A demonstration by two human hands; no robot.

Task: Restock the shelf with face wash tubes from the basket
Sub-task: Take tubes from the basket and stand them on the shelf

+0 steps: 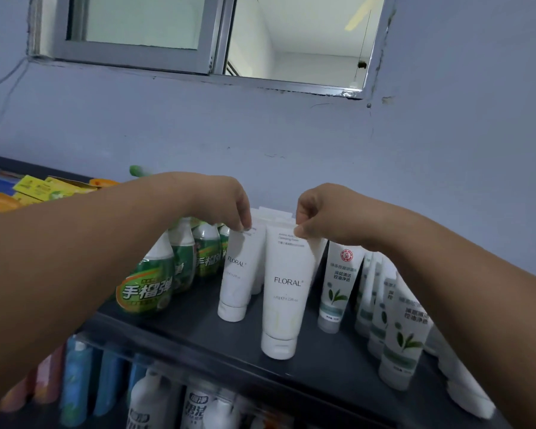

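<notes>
Two white FLORAL face wash tubes stand cap-down on the dark top shelf (198, 329). My left hand (226, 202) pinches the crimped top of the left tube (237, 274). The bigger, nearer tube (287, 289) is pinched at its top by my right hand (322, 215). More white tubes stand behind these two, mostly hidden. No basket shows in this view.
Green spray bottles (146, 286) crowd the shelf to the left. Green-tea tubes (336, 283) stand in rows to the right, reaching the shelf edge. Yellow packs (37, 187) lie at far left. Bottles (149, 400) fill the shelf below. A wall and window rise behind.
</notes>
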